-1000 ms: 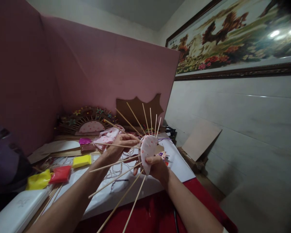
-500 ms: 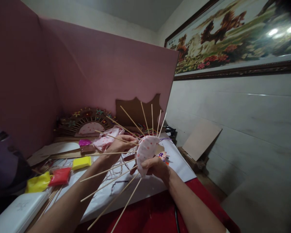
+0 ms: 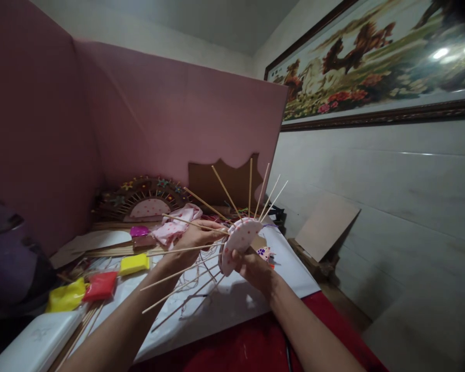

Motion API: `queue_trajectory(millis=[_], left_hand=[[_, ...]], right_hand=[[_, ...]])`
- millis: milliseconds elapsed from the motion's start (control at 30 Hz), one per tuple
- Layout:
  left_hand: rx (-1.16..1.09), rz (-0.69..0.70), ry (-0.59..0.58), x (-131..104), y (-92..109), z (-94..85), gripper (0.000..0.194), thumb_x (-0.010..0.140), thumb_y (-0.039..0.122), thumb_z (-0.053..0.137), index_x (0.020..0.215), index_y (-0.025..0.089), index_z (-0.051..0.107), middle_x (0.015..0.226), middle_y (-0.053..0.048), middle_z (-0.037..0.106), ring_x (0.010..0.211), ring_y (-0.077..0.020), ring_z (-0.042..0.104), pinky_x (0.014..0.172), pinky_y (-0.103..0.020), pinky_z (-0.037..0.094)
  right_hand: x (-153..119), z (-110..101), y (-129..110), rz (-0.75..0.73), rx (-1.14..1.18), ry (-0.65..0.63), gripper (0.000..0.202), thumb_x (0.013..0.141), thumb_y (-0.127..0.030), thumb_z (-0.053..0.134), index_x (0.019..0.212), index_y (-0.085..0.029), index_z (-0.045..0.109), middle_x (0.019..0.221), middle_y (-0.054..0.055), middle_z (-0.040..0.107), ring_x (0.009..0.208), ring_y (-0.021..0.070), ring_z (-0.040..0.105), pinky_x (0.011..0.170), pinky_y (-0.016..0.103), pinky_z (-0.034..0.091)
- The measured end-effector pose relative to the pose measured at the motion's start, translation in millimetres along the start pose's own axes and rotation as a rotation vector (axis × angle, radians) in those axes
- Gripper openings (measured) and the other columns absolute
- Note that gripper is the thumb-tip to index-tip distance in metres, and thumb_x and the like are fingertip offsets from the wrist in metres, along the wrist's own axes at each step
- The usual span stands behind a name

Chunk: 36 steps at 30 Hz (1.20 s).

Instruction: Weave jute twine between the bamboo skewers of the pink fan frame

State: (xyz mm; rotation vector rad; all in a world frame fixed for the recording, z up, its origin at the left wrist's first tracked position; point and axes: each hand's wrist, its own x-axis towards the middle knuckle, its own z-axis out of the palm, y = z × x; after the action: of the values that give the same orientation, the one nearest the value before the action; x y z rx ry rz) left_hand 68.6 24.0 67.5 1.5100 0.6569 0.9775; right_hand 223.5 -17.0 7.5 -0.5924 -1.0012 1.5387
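Note:
A half-round piece covered in pink spotted fabric (image 3: 241, 238) is held up over the table, with several thin wooden sticks (image 3: 225, 191) fanning out from its curved edge. My right hand (image 3: 251, 266) grips its lower right part, thumb on the fabric face and the other fingers mostly hidden behind. My left hand (image 3: 203, 235) is at the left edge, its fingers closed around the base of a stick where it meets the piece. Behind, a finished-looking fan shape (image 3: 151, 207) with coloured flowers leans against the pink board.
Yellow packet (image 3: 134, 263), red packet (image 3: 101, 285) and white box (image 3: 36, 341) lie at the left. Crumpled pink cloth (image 3: 176, 225) and a brown cardboard cutout (image 3: 225, 183) are behind. Spotted scrap (image 3: 263, 253) lies right of my hands.
The fabric-covered piece has tilted and turned, so its sticks point more to the right at the top. Both hands have shifted slightly right with it in view.

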Motion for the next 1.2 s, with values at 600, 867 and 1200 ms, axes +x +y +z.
queue_trajectory(millis=[600,867,1200], left_hand=[[0.094,0.182,0.138,3.1,-5.0,11.3,0.028,0.058,0.038,0.074,0.062,0.011,0.066,0.061,-0.003,0.061,0.058,-0.0110,0.050,0.055,-0.023,0.039],[0.117,0.104,0.090,-0.4,0.6,8.9,0.030,0.061,0.040,0.072,0.063,0.011,0.065,0.055,0.000,0.056,0.051,-0.0085,0.045,0.048,-0.021,0.033],[0.090,0.115,0.029,5.5,-6.6,-4.7,0.029,0.057,0.038,0.075,0.063,0.011,0.067,0.060,-0.002,0.059,0.055,-0.0106,0.050,0.050,-0.022,0.036]], right_hand=[[4.3,2.2,-6.3,-0.003,0.230,0.146,0.025,0.058,-0.022,0.075,0.079,-0.015,0.063,0.062,-0.002,0.063,0.051,0.0099,0.056,0.049,0.021,0.046],[1.1,4.8,-5.4,0.095,0.318,0.035,0.020,0.064,-0.025,0.069,0.079,-0.014,0.062,0.063,0.001,0.064,0.052,0.0113,0.058,0.047,0.020,0.047],[-3.1,5.3,-2.8,0.153,0.315,-0.072,0.027,0.065,-0.021,0.066,0.090,-0.010,0.064,0.082,0.008,0.069,0.070,0.0148,0.065,0.061,0.023,0.053]])
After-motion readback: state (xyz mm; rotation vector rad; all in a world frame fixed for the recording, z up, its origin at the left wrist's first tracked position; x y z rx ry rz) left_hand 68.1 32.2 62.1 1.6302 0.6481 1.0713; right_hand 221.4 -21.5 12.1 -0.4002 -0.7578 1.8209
